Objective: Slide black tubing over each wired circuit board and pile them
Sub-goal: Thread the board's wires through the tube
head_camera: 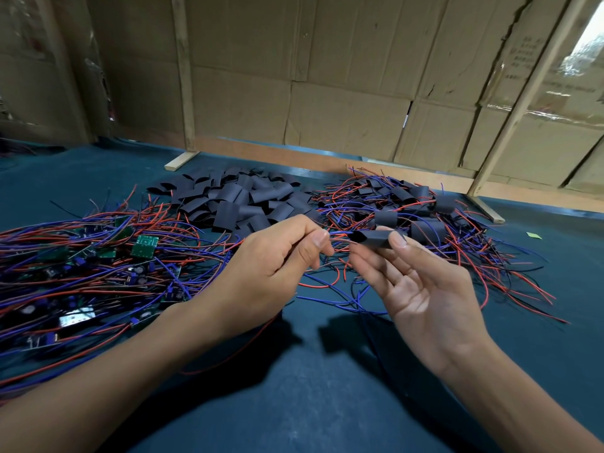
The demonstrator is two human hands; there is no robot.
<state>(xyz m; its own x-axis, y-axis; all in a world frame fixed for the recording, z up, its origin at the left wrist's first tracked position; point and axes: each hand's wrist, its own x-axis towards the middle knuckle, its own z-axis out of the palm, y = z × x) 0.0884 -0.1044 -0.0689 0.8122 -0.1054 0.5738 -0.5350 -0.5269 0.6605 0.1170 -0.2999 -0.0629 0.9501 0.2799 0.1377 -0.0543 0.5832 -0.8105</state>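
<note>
My right hand [421,286] pinches a short piece of black tubing [376,239] between thumb and fingertips, its open end facing left. My left hand [277,256] pinches a bundle of red and blue wires [338,238] whose ends run toward the tube's opening. The circuit board on those wires is hidden. A heap of bare wired circuit boards [98,266] lies at the left. Loose black tubing pieces [235,199] are heaped in the middle at the back. Boards covered in tubing [411,214] are piled at the right.
The table [310,387] has a dark teal cloth cover. Cardboard walls [327,76] with wooden battens close off the back. A small green scrap [533,236] lies at the far right. Loose wires [343,295] trail beneath my hands.
</note>
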